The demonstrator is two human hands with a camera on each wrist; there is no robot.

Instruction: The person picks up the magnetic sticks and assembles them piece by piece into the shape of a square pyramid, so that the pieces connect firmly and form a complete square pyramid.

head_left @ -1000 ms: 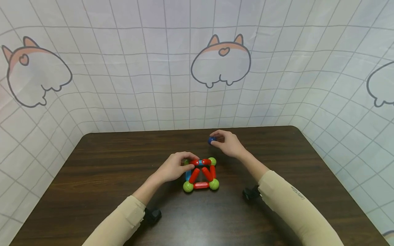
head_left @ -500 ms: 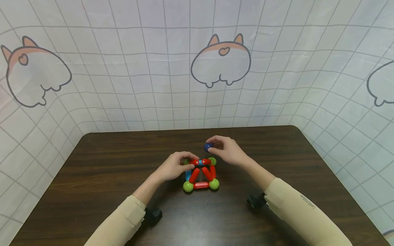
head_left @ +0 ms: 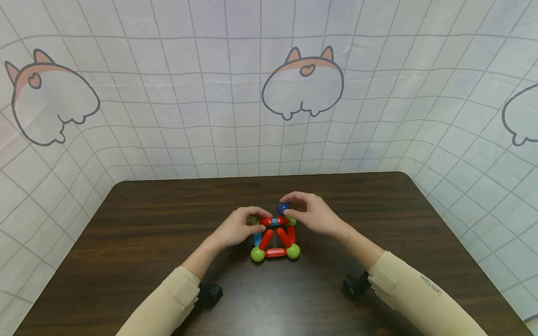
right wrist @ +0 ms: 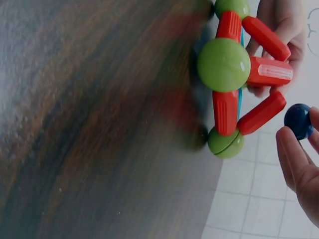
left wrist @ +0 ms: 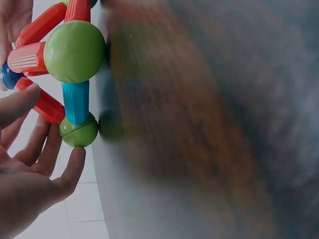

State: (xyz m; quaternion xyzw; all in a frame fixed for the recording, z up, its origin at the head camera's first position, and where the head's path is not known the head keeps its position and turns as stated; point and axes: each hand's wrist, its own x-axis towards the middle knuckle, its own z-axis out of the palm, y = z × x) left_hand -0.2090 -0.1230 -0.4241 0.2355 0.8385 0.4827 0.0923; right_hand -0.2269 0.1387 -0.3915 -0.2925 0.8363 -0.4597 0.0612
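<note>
A toy frame of green balls and magnetic rods stands on the table; in the head view, a green ball point(head_left: 293, 251) marks its near right corner. Red rods point(head_left: 275, 252) link the balls, and a light blue rod point(left wrist: 76, 103) forms the left side. Other red rods slant up from the corners. My left hand point(head_left: 238, 228) pinches an upper red rod point(left wrist: 46, 105) at the far left corner, a fingertip against the green ball point(left wrist: 79, 131) there. Between thumb and fingers, my right hand point(head_left: 317, 215) holds a dark blue ball point(right wrist: 298, 121), just behind the slanting rods' upper ends.
The dark wood table point(head_left: 168, 200) extends around the frame on every side. Behind it hangs a white gridded cloth point(head_left: 201, 112) with cartoon drawings. Black wrist cameras point(head_left: 356, 283) sit under both forearms.
My right hand has brought the blue ball nearer, from the back of the table to the frame's far side. The left hand and the frame have stayed put.
</note>
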